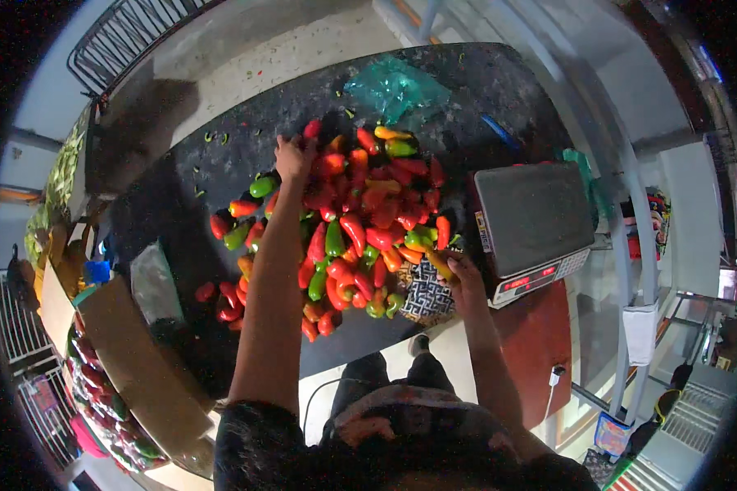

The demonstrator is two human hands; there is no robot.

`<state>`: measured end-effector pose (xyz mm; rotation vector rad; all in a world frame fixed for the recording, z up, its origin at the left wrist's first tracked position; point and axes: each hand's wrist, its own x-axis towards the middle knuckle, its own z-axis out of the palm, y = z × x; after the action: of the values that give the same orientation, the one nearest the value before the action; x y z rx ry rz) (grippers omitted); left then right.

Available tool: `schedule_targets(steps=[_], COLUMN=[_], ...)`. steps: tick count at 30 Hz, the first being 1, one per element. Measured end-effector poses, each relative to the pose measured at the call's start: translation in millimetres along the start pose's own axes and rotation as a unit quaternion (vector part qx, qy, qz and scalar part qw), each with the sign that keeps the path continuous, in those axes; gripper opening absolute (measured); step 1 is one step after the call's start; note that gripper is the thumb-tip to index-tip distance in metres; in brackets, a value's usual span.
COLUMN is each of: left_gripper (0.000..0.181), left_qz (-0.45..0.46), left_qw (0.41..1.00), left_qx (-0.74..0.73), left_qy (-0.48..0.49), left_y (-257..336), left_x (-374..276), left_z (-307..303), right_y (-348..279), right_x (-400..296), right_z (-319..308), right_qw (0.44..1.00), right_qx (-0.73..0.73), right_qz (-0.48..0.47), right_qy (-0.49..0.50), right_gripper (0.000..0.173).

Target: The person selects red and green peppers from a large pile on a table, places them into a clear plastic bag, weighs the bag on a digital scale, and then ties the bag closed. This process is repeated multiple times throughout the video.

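A large heap of red, green and orange peppers [368, 227] lies on a dark table. My left hand [293, 158] reaches to the far left edge of the heap, beside a red pepper [312, 129]; whether its fingers grip that pepper cannot be told. Near the right edge of the heap, my right hand [462, 270] holds a yellowish-orange pepper [440, 265] between thumb and fingers. Just left of that hand, a black-and-white patterned cloth [428, 293] lies at the table's near edge, partly under the peppers.
A digital scale [534, 212] stands right of the heap. Beyond the peppers lie a green plastic bag [398, 89] and a blue pen-like object [500, 131]. A clear plastic bag [155, 282] lies at left, near an open cardboard box [138, 350] and bagged peppers [107, 405].
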<state>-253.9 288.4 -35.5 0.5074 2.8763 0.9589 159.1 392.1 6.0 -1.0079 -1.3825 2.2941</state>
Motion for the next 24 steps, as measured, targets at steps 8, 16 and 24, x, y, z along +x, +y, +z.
schedule_targets(steps=[8, 16, 24], left_gripper=[0.052, 0.038, 0.036], left_qz=[0.086, 0.251, 0.175], left_qw=[0.99, 0.968, 0.968], left_qx=[-0.107, -0.017, 0.112], left_qy=[-0.013, 0.016, 0.14], left_y=[46, 98, 94], left_x=[-52, -179, -220], left_z=[-35, -16, -19], right_y=[9, -33, -25], right_x=[-10, -30, -47], right_z=[-29, -21, -56], right_qw=[0.999, 0.987, 0.954], right_qx=[-0.009, 0.141, 0.25], right_qz=[0.037, 0.04, 0.121], right_qy=[-0.022, -0.074, -0.111], right_gripper=[0.041, 0.034, 0.035])
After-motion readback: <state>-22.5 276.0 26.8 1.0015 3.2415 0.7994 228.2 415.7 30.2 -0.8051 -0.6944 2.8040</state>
